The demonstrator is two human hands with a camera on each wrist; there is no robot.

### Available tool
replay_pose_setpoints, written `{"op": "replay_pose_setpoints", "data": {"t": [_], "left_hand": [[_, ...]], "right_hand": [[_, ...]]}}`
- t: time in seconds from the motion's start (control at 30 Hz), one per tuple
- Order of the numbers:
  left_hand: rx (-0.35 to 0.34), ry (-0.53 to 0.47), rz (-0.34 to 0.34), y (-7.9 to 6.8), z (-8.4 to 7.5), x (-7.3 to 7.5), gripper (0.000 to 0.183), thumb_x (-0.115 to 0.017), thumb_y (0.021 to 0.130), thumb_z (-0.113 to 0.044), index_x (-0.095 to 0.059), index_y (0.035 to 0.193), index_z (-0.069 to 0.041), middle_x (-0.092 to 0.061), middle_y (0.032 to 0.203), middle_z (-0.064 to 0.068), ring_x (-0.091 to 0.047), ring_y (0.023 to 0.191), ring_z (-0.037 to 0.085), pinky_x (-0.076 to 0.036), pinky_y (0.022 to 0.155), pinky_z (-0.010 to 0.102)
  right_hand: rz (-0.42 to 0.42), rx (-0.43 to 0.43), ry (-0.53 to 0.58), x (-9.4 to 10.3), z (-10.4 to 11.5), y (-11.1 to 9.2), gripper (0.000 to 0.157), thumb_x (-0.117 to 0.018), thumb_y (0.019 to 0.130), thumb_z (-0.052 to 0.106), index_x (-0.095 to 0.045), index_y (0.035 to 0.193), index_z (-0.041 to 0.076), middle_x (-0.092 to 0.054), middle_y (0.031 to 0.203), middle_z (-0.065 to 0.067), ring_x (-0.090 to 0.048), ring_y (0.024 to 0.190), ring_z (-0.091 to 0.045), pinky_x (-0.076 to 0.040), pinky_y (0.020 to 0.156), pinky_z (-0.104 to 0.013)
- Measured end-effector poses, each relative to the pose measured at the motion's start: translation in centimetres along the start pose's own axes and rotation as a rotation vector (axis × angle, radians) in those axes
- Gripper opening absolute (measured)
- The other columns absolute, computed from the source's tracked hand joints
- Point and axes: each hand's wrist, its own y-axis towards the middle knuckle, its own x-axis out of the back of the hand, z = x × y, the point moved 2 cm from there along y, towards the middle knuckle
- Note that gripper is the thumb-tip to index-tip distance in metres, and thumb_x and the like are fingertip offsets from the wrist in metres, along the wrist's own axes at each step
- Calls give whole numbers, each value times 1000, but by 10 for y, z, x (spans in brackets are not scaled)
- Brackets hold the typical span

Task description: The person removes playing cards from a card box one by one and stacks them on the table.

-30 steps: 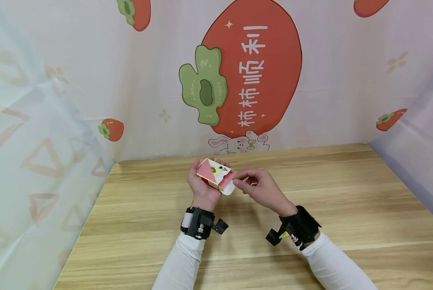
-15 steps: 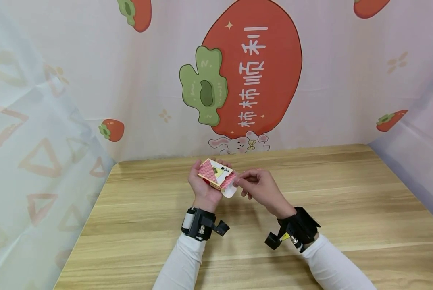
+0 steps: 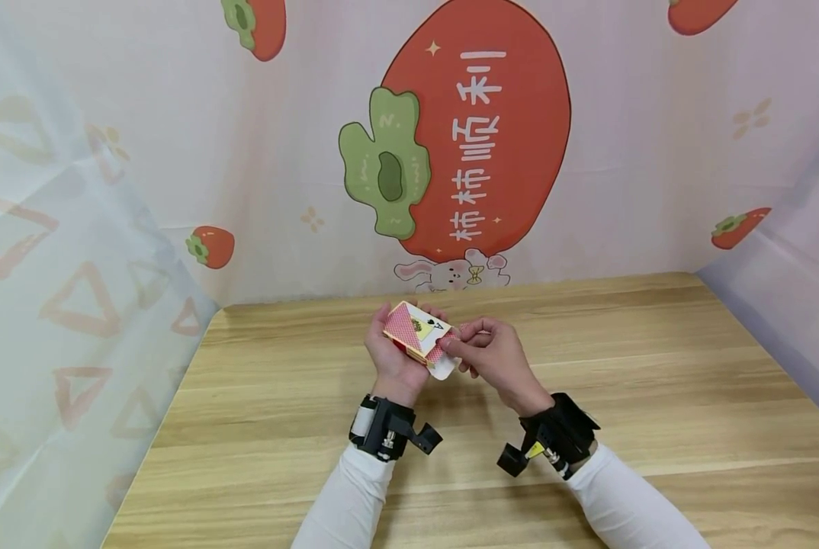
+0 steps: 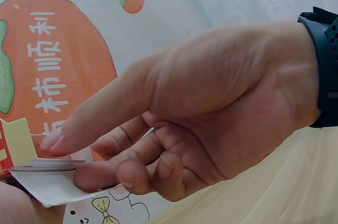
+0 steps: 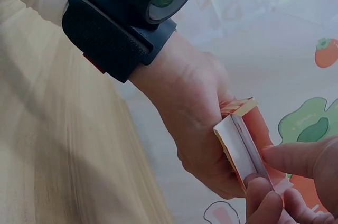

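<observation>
- Hanging behind everything: one pale fabric backdrop point(image 3: 629, 114). Head-view count: one huge orange-red fruit print point(image 3: 519, 152), four small fruit prints point(image 3: 212, 246), two of them cut by the upper edge.
- One light wood-grain tabletop point(image 3: 279, 381). The box is held above it, probably so both hands can reach its end.
- Two long white fabric sleeves point(image 3: 344, 496), one per arm.
- Two hands. Left hand point(image 3: 397, 370) palm up, curled round the box, thumb along one side, fingers at the other; likely steadying it. Right hand point(image 3: 495, 354) with thumb and finger pinching the cards at the box mouth, presumably because only that end is exposed.
- Two black wristbands point(image 3: 382, 425), each bearing one small black camera point(image 3: 512, 460), seemingly angled to watch the hands.
- One rectangular cardboard box, red-patterned with a black-and-white ace panel point(image 3: 412, 329): in the left palm, mouth toward the right hand, likely for easy access.
- One stack of thin, red-backed paper playing cards point(image 4: 53, 165), end showing at the mouth; edges too tight to count.
- One white cardboard flap point(image 3: 444, 369), folded out beneath the card end; other flaps, cannot tell.
</observation>
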Motion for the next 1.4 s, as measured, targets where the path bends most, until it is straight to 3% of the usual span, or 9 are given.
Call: {"op": "replay_pose_setpoints", "data": {"t": [0.27,0.5,0.9,1.1,1.27,1.4], "left_hand": [[-4,19,11,-1,4,0,43,-42,98,-47,-47,124,-13,-57,108,9,-58,103,27,-36,110,47],[-12,23,12,0,3,-1,44,-42,97,-47,-48,125,-12,-59,106,9,-58,104,27,-33,113,49],[-8,2,-16,0,1,1,46,-42,98,-48,-48,127,-12,-57,110,11,-55,107,29,-44,101,46],[-8,3,-15,1,2,2,47,-43,98,-48,-47,128,-12,-56,112,11,-55,110,30,-40,106,49],[-3,5,-11,1,2,3,46,-41,99,-48,-47,128,-12,-56,111,10,-54,112,30,-44,102,47],[5,-11,-10,1,2,3,47,-41,99,-48,-46,129,-13,-57,111,11,-55,111,29,-39,109,48]], "right_hand": [[-30,-9,8,1,-4,0,29,-79,88,9,-53,96,-1,-69,77,-9,-58,57,-22,-43,49,-24],[-4,-25,18,2,-2,1,33,-78,88,6,-49,100,-3,-67,74,-6,-57,57,-18,-42,50,-23],[64,-65,4,5,4,0,33,-71,92,5,-47,112,-5,-70,78,-8,-60,61,-17,-46,54,-24],[95,-58,-5,7,5,1,35,-69,95,6,-45,117,-7,-70,76,-9,-61,61,-17,-48,55,-25],[94,-58,-10,8,4,2,37,-70,94,8,-46,118,-7,-67,73,-7,-59,61,-18,-49,55,-25],[82,-59,-14,7,2,3,38,-72,94,8,-46,117,-7,-67,74,-7,-57,61,-18,-48,54,-24]]}}
